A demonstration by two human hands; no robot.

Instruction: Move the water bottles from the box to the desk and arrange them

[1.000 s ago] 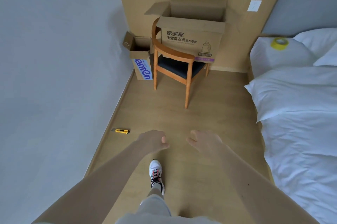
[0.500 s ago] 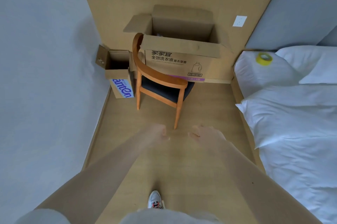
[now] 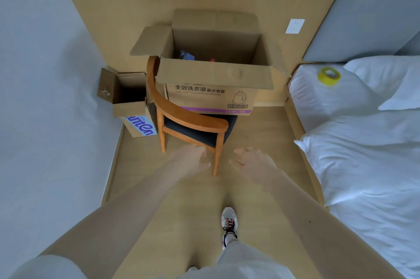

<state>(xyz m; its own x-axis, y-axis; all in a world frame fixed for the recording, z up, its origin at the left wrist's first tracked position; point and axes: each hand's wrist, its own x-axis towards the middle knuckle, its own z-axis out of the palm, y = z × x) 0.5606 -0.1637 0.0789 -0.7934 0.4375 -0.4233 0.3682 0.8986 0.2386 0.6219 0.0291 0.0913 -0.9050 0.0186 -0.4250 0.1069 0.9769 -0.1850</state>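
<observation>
A large open cardboard box (image 3: 211, 74) with printed characters sits on a wooden chair (image 3: 191, 119) against the far wall. Inside it only a bit of blue (image 3: 186, 55) and a red spot show; I cannot make out bottles. A smaller open box (image 3: 131, 106) with blue lettering stands on the floor left of the chair, its inside dark. My left hand (image 3: 189, 160) and my right hand (image 3: 254, 161) are held out in front of me, just short of the chair's front leg, both with relaxed fingers and holding nothing. No desk is in view.
A bed with white bedding (image 3: 363, 142) fills the right side, with a roll of yellow tape (image 3: 328, 76) on a pillow. A grey wall (image 3: 45, 97) runs along the left. Wooden floor lies between them. My shoe (image 3: 229, 222) is on the floor below my hands.
I have walked closer to the chair and boxes; they appear larger and the big box's inside now shows. The yellow knife on the floor has dropped out of view. Both hands stay empty.
</observation>
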